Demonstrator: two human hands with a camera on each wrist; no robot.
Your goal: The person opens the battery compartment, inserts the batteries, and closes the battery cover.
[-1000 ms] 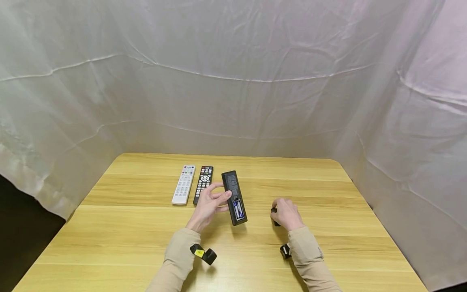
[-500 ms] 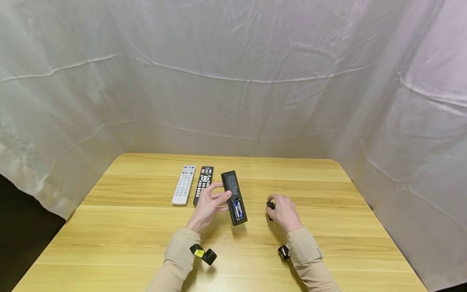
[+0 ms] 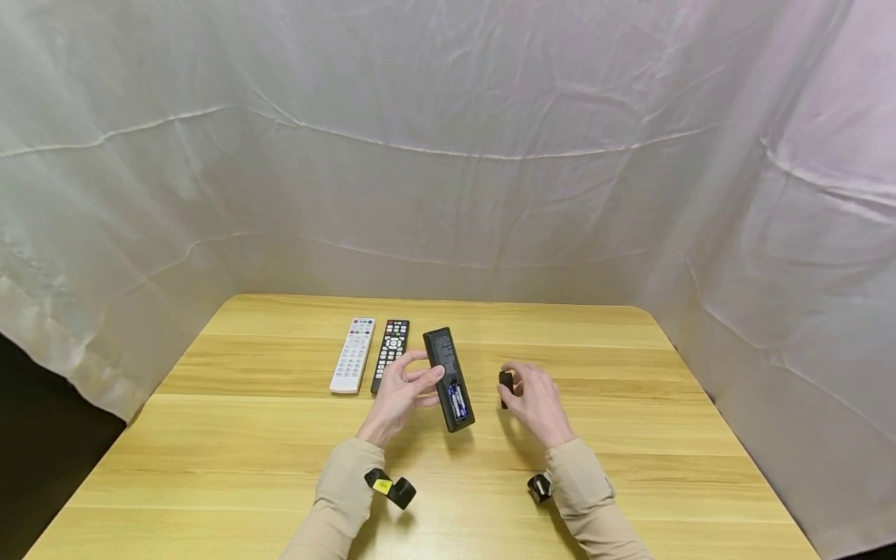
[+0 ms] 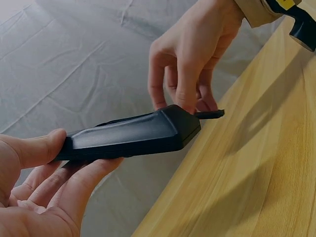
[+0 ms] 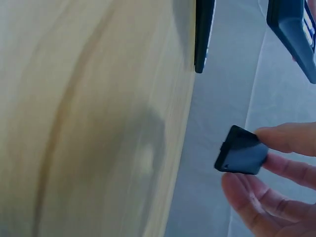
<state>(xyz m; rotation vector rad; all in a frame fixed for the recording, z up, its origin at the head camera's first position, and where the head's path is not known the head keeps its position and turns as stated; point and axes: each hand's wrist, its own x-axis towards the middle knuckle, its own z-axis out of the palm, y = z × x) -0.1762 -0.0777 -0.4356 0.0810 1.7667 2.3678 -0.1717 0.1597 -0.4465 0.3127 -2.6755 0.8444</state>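
My left hand (image 3: pixel 399 397) grips a black remote control (image 3: pixel 442 354) by its edges, its back turned up toward the head camera. Two blue-and-silver batteries (image 3: pixel 457 402) lie in its uncovered battery compartment. To the right, my right hand (image 3: pixel 537 400) pinches a small black battery cover (image 3: pixel 506 389) between thumb and fingers, raised over the table. In the right wrist view, the cover (image 5: pixel 242 153) shows its flat face and a small tab on one edge. A gap separates cover and remote in the head view.
A white remote (image 3: pixel 353 355) and a second black remote (image 3: pixel 392 346), buttons up, lie side by side on the wooden table (image 3: pixel 280 435) behind my left hand. Pale curtains (image 3: pixel 448 194) hang around the table's back and sides.
My right hand has moved left toward the held remote, lifting the battery cover and bringing it more into sight. My left hand and its remote have stayed nearly still.
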